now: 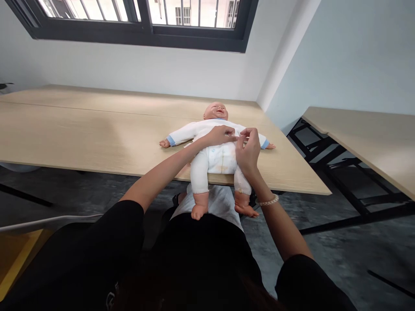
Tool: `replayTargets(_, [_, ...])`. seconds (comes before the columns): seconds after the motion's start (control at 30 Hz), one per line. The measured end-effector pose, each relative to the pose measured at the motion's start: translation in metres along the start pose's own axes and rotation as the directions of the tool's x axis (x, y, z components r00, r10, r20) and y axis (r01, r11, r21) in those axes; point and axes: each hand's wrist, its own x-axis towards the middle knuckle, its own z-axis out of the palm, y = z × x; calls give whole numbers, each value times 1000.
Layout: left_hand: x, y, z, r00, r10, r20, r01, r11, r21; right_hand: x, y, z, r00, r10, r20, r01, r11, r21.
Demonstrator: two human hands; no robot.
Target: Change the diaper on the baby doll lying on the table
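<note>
A baby doll (217, 111) lies on its back on the table, its head toward the wall and its lower legs hanging over the front edge. It wears a white top (184, 133) with blue cuffs and a white printed diaper (222, 159). My left hand (222, 134) lies across the doll's belly, fingertips pinched at the diaper's upper edge. Close beside it, my right hand (249, 149) is bent inward with thumb and fingers pinched at the same edge. The two hands' fingertips nearly meet, and the exact bit between them is largely hidden.
The wooden table (113, 138) runs along the wall below a dark-framed window (142, 32). To the right stands a second table (363, 134) with black folding legs. A yellow object (22, 259) is at the lower left. My lap is right against the front edge.
</note>
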Motion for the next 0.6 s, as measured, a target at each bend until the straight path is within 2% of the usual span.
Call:
replayTargets(0.17, [0,-3,0,1000,-1,9,1,1000,7,0,-1,1,998,-38,55,35,998,52])
replayTargets(0.4, [3,-10,-4,986,147,77,-125,963,-238,0,0,3,954,-164,253,149,986,77])
replayTargets(0.6, [7,-19,-4,987,155,53,-139,964,-225,0,1,0,922,-207,328,192,978,76])
